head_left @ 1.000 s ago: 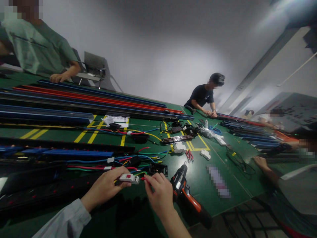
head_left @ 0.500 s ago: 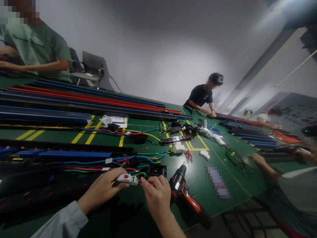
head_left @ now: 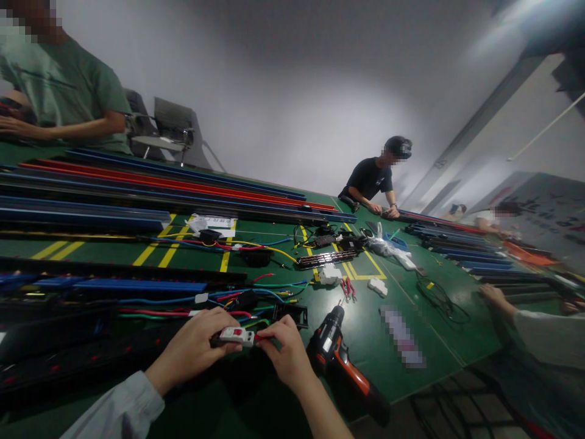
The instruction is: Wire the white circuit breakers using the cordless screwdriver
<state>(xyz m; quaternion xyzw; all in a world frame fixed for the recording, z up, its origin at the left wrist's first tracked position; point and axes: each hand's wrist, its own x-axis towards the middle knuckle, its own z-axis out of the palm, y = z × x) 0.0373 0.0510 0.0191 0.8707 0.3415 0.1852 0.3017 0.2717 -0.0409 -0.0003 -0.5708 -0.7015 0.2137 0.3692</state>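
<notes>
Breaker (head_left: 236,336), white with a red switch, lies sideways in the left hand (head_left: 194,344), whose thumb and fingers close about one end and leave the other pointing at the right hand (head_left: 290,356). The right hand is narrow, thumb and forefinger pinched on a small red tip (head_left: 257,338) mostly hidden between them. What has just changed is the gap: half a second ago a sliver of space parted tip and breaker, and now the right hand is further left, so the tip seems to meet the breaker's free end. I take that as a passage from lining up to fitting; whether the tip sits inside an opening is too small to tell. The left hand holds much the same place, steadying the breaker over the bench (head_left: 365,329). Just beyond the right hand lies a black holder (head_left: 297,314), and to its right a drill (head_left: 342,360) rests on the bench, bit pointing away. Past the bit are red lugs (head_left: 348,290) and two white blocks (head_left: 329,274), one on either side of the lugs. Wires (head_left: 178,313) run just beyond the left hand, with a blue rail (head_left: 137,285) behind them. Well to the right of both hands is a co-worker's hand (head_left: 493,296).
</notes>
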